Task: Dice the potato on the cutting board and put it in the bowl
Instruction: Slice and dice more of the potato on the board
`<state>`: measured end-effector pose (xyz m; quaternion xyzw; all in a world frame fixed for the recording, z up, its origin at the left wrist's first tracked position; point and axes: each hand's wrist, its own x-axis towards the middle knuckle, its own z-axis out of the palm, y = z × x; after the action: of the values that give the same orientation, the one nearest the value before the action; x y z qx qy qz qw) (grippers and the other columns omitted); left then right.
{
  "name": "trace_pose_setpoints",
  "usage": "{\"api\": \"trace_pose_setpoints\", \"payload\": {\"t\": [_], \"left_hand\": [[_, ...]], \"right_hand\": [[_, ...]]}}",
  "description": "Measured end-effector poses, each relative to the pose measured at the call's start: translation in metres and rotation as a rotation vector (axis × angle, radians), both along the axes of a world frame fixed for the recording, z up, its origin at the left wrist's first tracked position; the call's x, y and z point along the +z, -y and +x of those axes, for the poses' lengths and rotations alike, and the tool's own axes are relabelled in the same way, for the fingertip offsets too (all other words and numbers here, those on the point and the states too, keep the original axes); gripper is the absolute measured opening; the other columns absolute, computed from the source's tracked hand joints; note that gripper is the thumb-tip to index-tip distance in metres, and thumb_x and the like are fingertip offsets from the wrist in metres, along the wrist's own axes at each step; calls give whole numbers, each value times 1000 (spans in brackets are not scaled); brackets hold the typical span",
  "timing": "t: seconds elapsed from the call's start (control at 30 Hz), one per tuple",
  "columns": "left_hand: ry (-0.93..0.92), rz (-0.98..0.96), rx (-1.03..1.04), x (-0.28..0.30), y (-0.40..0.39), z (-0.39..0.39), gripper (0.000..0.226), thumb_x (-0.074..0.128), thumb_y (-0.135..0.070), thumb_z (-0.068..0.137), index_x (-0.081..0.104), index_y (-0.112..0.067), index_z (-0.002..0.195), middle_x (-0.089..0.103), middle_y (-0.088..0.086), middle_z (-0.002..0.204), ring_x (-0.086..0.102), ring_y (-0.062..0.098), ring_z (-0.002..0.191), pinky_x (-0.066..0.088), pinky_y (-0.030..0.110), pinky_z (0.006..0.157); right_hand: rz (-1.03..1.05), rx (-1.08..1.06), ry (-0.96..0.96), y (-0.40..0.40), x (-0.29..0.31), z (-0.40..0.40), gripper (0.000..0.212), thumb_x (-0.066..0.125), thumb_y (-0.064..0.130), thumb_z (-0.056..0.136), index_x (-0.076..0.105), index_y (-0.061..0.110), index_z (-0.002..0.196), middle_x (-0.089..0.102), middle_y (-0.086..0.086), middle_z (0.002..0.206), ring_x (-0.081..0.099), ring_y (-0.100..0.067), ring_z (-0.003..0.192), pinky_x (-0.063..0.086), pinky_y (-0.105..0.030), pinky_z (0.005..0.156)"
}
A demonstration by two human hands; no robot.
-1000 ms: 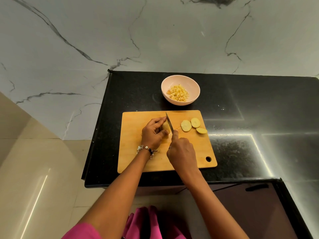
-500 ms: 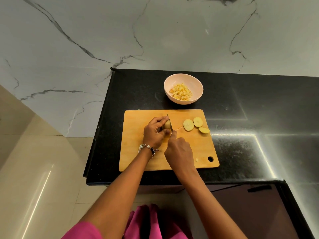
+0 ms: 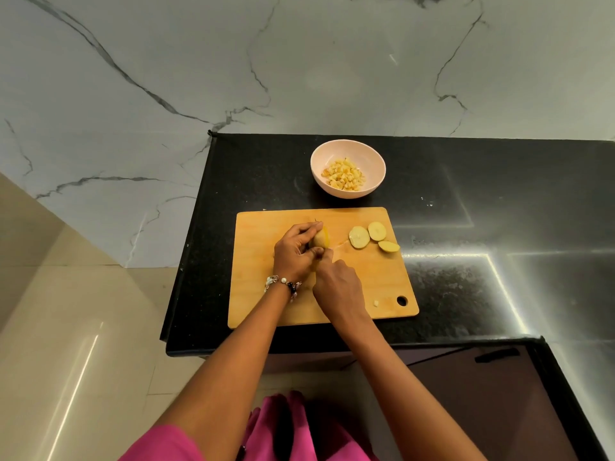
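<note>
Right, left hand (image 3: 294, 251) w/ curled fingers grips the smooth yellow potato chunk (image 3: 320, 240) on the rectangular wooden cutting board (image 3: 259, 261); right hand (image 3: 337, 284) is fisted round a knife handle, blade hidden. Three round slices (image 3: 359, 237) lie beside; diced bits fill the round pale-pink bowl (image 3: 372, 161) behind.

surface: black counter (image 3: 266, 181) | on it: wooden cutting board (image 3: 259, 287), pink bowl (image 3: 376, 161) just behind
</note>
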<state>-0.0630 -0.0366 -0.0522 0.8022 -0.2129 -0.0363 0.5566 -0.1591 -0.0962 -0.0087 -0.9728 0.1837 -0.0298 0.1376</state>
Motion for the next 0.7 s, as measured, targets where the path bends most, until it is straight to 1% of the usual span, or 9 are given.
{"api": "trace_pose_setpoints", "payload": {"t": [0.07,0.13,0.17,0.2,0.27,0.33,0.43,0.57,0.7], "left_hand": [[-4,14,29,0,1,0,53,73,3,72,62,-13,121,59,-3,119,55,10,111,48,22,94],[-3,31,36,0,1,1,53,74,2,73,61,-14,122,60,-1,120,54,10,111,47,19,93],[-4,34,34,0,1,0,53,74,1,72,61,-13,122,60,-1,121,54,9,111,47,16,92],[-6,34,35,1,1,0,53,74,1,72,61,-13,122,59,-1,121,54,8,110,46,12,91],[-10,30,38,2,1,-1,53,75,-1,72,61,-13,121,59,-3,120,54,6,108,45,8,87],[-8,32,48,2,1,-1,53,76,-2,72,61,-14,122,59,-4,119,54,6,106,47,10,86],[-7,39,48,1,0,-1,53,75,-4,73,60,-14,123,58,-3,120,55,6,108,47,13,89],[-11,36,45,0,0,-1,54,75,-3,73,59,-15,124,58,-3,123,53,7,112,47,17,92],[-61,20,33,1,-1,0,55,74,-3,74,57,-15,125,56,-2,127,51,6,115,43,10,92]], "right_hand": [[-17,-2,-24,-6,-6,-16,49,40,0,90,36,-6,138,62,-20,88,61,-36,72,33,-33,55],[-125,2,-85,-13,-15,-34,58,63,-7,71,50,-10,127,58,-17,66,54,-31,45,26,-28,41],[-163,-10,-60,-15,-20,-39,61,67,-8,66,51,-11,125,56,-17,63,51,-29,40,25,-27,40],[-142,12,-76,-14,-21,-40,62,62,-8,71,45,-11,131,58,-19,69,54,-31,45,27,-29,42],[-55,44,-67,-6,-17,-40,58,38,-3,90,20,-4,145,58,-21,94,60,-36,70,34,-34,54],[-59,56,-57,8,-18,-37,56,26,3,96,9,3,149,55,-19,108,59,-36,82,37,-36,61],[-105,26,-58,25,-18,-30,54,26,9,98,9,9,150,54,-18,111,58,-36,87,41,-39,65],[-50,-38,-44,48,-19,-28,55,30,12,97,14,12,150,57,-17,104,57,-35,85,36,-37,64],[136,4,146,49,-11,-29,47,42,13,96,36,7,143,66,-19,90,58,-34,78,35,-36,61]]}}
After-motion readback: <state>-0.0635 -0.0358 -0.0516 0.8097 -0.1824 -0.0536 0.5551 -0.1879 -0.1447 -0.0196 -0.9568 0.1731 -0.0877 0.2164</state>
